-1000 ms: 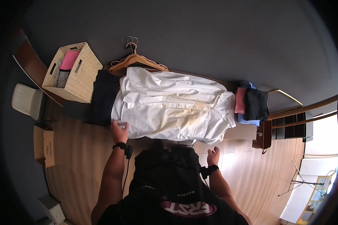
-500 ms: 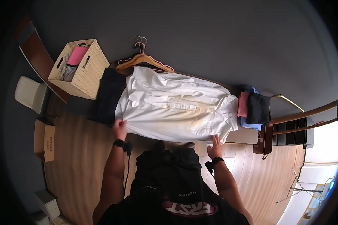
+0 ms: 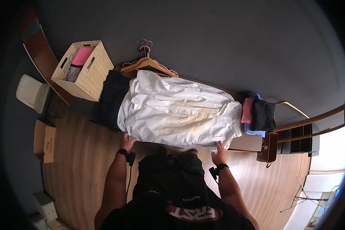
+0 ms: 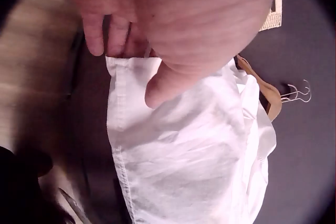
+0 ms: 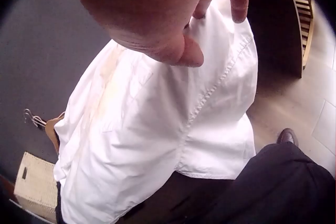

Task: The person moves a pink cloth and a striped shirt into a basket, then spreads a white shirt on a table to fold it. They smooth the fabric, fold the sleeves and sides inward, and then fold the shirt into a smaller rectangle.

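Fingers (image 4: 94, 37) of both hands at white shirt's (image 3: 176, 111) near hem

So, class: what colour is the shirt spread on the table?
White shirt, yellowish stain; head view.

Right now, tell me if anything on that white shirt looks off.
The white shirt spread on the table carries a yellowish stain across its middle, reaching toward the end near the right hand. The cloth is also creased. The left hand pinches the near hem.
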`<state>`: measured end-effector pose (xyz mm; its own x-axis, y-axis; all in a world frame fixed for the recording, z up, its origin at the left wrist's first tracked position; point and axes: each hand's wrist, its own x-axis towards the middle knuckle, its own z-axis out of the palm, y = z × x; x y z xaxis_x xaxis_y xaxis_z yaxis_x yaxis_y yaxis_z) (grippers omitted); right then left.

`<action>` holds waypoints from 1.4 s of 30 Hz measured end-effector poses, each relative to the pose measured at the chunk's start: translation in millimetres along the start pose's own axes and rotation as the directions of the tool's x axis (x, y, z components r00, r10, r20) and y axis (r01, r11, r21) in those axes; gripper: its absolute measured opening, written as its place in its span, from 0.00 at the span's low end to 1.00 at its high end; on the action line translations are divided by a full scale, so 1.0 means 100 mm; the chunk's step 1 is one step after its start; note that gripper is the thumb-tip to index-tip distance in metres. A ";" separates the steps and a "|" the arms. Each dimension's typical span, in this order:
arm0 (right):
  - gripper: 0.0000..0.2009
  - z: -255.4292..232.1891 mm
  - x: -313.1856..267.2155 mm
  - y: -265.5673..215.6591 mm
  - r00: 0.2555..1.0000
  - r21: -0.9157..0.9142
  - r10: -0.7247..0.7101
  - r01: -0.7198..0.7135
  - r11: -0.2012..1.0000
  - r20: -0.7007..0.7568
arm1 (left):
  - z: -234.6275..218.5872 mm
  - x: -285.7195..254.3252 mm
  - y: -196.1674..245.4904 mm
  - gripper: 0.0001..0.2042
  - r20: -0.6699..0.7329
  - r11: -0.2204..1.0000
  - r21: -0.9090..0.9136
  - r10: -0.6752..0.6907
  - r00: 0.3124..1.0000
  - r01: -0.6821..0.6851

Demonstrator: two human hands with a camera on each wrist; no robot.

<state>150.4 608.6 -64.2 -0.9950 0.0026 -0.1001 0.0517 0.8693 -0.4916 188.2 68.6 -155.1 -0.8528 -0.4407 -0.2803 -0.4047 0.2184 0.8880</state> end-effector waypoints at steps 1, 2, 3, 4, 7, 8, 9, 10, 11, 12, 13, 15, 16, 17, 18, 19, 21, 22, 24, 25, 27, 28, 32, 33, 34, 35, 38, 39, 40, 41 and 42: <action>0.33 0.01 0.01 0.02 1.000 0.000 -0.001 0.001 1.000 -0.003 | -0.03 -0.05 0.12 0.18 0.042 0.995 0.092 -0.042 0.998 0.038; 0.33 0.02 0.01 0.04 1.000 0.000 -0.002 0.002 1.000 -0.005 | -0.04 -0.02 0.08 0.18 0.033 0.987 0.147 -0.076 0.997 0.070; 0.33 0.02 0.01 0.06 1.000 -0.001 -0.006 0.006 1.000 -0.008 | -0.05 0.03 -0.03 0.17 0.023 0.974 0.201 -0.109 0.994 0.102; 0.33 0.01 0.01 0.08 1.000 -0.001 -0.010 0.010 1.000 -0.012 | -0.05 0.06 -0.12 0.16 0.011 0.958 0.255 -0.141 0.990 0.133; 0.33 -0.03 0.01 0.06 1.000 0.013 -0.003 0.003 1.000 -0.012 | -0.06 0.07 -0.32 0.15 -0.133 0.934 0.325 -0.110 0.985 0.148; 0.33 -0.04 0.00 0.05 1.000 0.020 0.004 -0.003 1.000 -0.011 | -0.05 0.09 -0.37 0.15 -0.113 0.922 0.352 -0.129 0.985 0.161; 0.33 -0.03 0.00 0.06 1.000 0.021 0.007 -0.006 1.000 -0.017 | -0.07 0.06 -0.31 0.15 -0.094 0.909 0.378 -0.149 0.984 0.174; 0.33 -0.02 -0.02 0.07 1.000 0.023 0.010 -0.010 1.000 -0.023 | -0.09 0.03 -0.24 0.14 -0.075 0.895 0.406 -0.170 0.983 0.186; 0.33 -0.01 -0.03 0.07 0.999 0.025 0.014 -0.013 1.000 -0.029 | -0.09 0.01 -0.20 0.14 -0.075 0.890 0.416 -0.169 0.983 0.185; 0.33 -0.01 -0.05 0.04 0.999 0.013 0.020 -0.019 1.000 -0.026 | -0.08 -0.01 -0.15 0.14 -0.096 0.888 0.420 -0.161 0.982 0.187; 0.33 -0.01 -0.07 0.01 0.999 0.002 0.026 -0.026 1.000 -0.024 | -0.06 -0.03 -0.11 0.14 -0.117 0.886 0.423 -0.153 0.981 0.189; 0.32 -0.03 -0.10 -0.04 0.999 -0.015 0.035 -0.036 0.999 -0.023 | -0.02 -0.03 -0.06 0.14 -0.151 0.887 0.422 -0.134 0.979 0.187; 0.32 -0.03 -0.11 -0.06 0.999 -0.020 0.038 -0.038 0.999 -0.023 | -0.01 -0.01 -0.05 0.14 -0.165 0.889 0.420 -0.123 0.979 0.182; 0.32 -0.04 -0.12 -0.09 0.999 -0.024 0.042 -0.042 0.999 -0.023 | 0.01 0.00 -0.04 0.14 -0.177 0.891 0.418 -0.112 0.978 0.178; 0.31 -0.07 -0.13 -0.12 0.998 -0.032 0.053 -0.054 0.998 -0.020 | 0.00 0.00 -0.04 0.13 -0.183 0.875 0.444 -0.125 0.975 0.195; 0.30 -0.10 -0.12 -0.15 0.998 -0.040 0.064 -0.065 0.997 -0.017 | -0.01 0.00 -0.03 0.13 -0.189 0.857 0.470 -0.137 0.972 0.212; 0.25 -0.14 -0.08 -0.17 0.998 -0.080 0.025 -0.030 0.996 -0.060 | -0.02 -0.04 0.11 0.12 -0.216 0.810 0.534 -0.146 0.965 0.242; 0.24 -0.17 -0.03 -0.16 0.998 -0.099 0.057 -0.061 0.993 -0.038 | -0.01 0.00 0.03 0.11 -0.225 0.819 0.524 -0.134 0.965 0.236; 0.22 -0.22 0.07 -0.15 0.992 -0.138 0.123 -0.121 0.983 0.002 | -0.03 0.08 -0.17 0.09 -0.243 0.837 0.502 -0.107 0.964 0.220; 0.21 -0.23 0.10 -0.15 0.994 -0.099 0.071 -0.080 0.992 -0.088 | 0.00 -0.04 0.09 0.08 -0.304 0.855 0.462 -0.097 0.948 0.236; 0.24 -0.23 0.18 -0.10 0.984 -0.120 0.016 -0.038 0.992 -0.178 | 0.02 -0.07 0.27 0.09 -0.387 0.901 0.403 0.007 0.922 0.162; 0.25 -0.26 0.23 -0.13 0.975 -0.131 -0.015 -0.014 0.991 -0.220 | 0.02 -0.10 0.41 0.10 -0.431 0.919 0.374 0.055 0.900 0.124; 0.33 -0.18 0.35 0.05 0.984 -0.286 -0.022 -0.031 0.958 -0.179 | 0.10 -0.16 0.91 0.12 -0.355 0.864 0.453 0.403 0.844 -0.222; 0.35 -0.15 0.37 0.17 0.997 -0.263 0.036 -0.053 0.963 -0.067 | 0.11 -0.20 1.08 0.13 -0.277 0.836 0.456 0.460 0.843 -0.306; 0.35 -0.17 0.37 0.17 0.997 -0.256 0.047 -0.060 0.965 -0.057 | 0.15 -0.16 1.12 0.18 -0.210 0.779 0.507 0.526 0.824 -0.368; 0.36 -0.18 0.36 0.17 0.997 -0.249 0.058 -0.068 0.966 -0.050 | 0.18 -0.16 1.18 0.21 -0.135 0.767 0.494 0.533 0.835 -0.410; 0.37 -0.20 0.35 0.15 0.997 -0.233 0.075 -0.081 0.969 -0.037 | 0.31 -0.15 1.14 0.28 0.036 0.677 0.553 0.562 0.826 -0.485; 0.36 -0.21 0.34 0.16 0.996 -0.222 0.082 -0.088 0.971 -0.033 | 0.33 -0.16 1.13 0.30 0.087 0.635 0.588 0.566 0.820 -0.501; 0.36 -0.21 0.34 0.17 0.995 -0.211 0.091 -0.095 0.973 -0.029 | 0.33 -0.18 1.10 0.30 0.102 0.632 0.588 0.561 0.821 -0.505; 0.36 -0.22 0.34 0.17 0.994 -0.188 0.104 -0.107 0.976 -0.027 | 0.32 -0.21 1.09 0.30 0.118 0.628 0.588 0.557 0.822 -0.510; 0.36 -0.22 0.34 0.18 0.994 -0.185 0.105 -0.108 0.977 -0.027 | 0.31 -0.23 1.09 0.31 0.135 0.624 0.587 0.552 0.823 -0.515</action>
<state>115.2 635.4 -57.1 -0.9860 0.1067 -0.1280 0.1419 0.9404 -0.3091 153.6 130.1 -62.9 -0.9697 -0.1246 0.2101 -0.0074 0.8747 0.4846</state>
